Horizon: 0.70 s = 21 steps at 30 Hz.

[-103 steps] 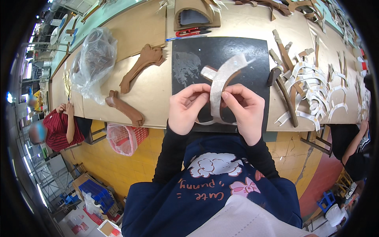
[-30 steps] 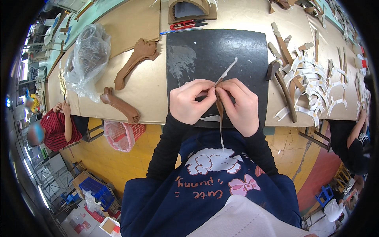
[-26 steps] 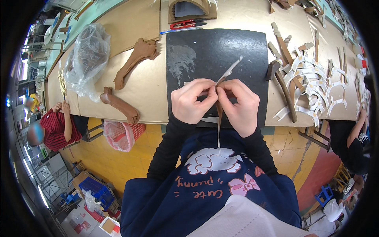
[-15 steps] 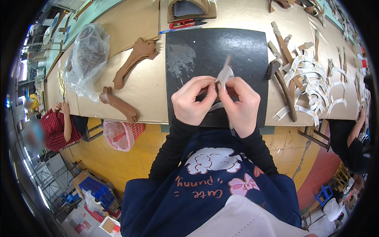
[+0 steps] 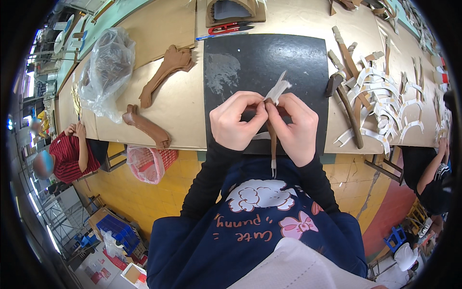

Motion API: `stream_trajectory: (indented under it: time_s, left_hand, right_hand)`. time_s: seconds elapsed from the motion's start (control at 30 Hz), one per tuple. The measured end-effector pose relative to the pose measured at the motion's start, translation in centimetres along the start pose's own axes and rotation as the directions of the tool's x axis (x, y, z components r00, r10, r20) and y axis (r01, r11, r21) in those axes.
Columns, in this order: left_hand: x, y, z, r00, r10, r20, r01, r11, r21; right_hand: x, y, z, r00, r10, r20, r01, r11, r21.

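Observation:
Over the black work mat (image 5: 267, 55), both of my hands pinch one narrow brown strap (image 5: 273, 139) with a pale, frayed-looking end. My left hand (image 5: 237, 121) grips it between thumb and forefinger. Right beside it, my right hand (image 5: 297, 126) pinches the same spot, fingertips nearly touching. The pale end (image 5: 277, 90) sticks up beyond the fingers, and the brown length hangs toward my lap. Part of a white curved piece (image 5: 262, 136) shows behind the strap, partly hidden by my hands.
Right of the mat lies a hammer (image 5: 350, 113) beside several white-and-brown strap pieces (image 5: 380, 103). Brown strip bundles (image 5: 166, 72) and a clear plastic bag (image 5: 107, 67) lie left. Red snips (image 5: 226, 29) and a blue pen (image 5: 219, 35) sit behind the mat. Co-workers sit at both sides.
The strap has turned in my fingers: its brown face now shows below them, and the pale end fans out above. My hands stay in nearly the same place.

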<state>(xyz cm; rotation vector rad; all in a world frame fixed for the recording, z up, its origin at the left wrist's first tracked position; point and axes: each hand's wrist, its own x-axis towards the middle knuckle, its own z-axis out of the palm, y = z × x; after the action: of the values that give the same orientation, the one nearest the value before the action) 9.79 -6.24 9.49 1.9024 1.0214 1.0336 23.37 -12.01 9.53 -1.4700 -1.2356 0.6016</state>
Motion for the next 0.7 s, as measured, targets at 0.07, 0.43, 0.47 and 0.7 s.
stream_trajectory:
  time_s: [0.07, 0.43, 0.47, 0.7]
  left_hand:
    - [-0.1, -0.2, 0.4, 0.999, 0.021, -0.036, -0.019, 0.999, 0.046]
    - [-0.5, -0.5, 1.3, 0.993, -0.038, -0.115, 0.047, 0.996, 0.072]
    - [-0.5, -0.4, 1.3, 0.991, -0.048, -0.122, 0.056, 0.996, 0.069]
    - [-0.7, 0.1, 1.6, 0.979, -0.131, -0.157, 0.139, 0.99, 0.04]
  right_hand:
    - [-0.1, -0.1, 0.2, 0.999, 0.033, -0.036, -0.034, 0.999, -0.02]
    - [-0.1, -0.1, 0.4, 0.989, 0.128, -0.069, -0.131, 0.99, -0.046]
    - [-0.1, -0.2, 0.4, 0.988, 0.135, -0.072, -0.138, 0.99, -0.038]
    - [-0.3, -0.2, 0.5, 0.987, 0.14, -0.083, -0.145, 0.987, -0.063]
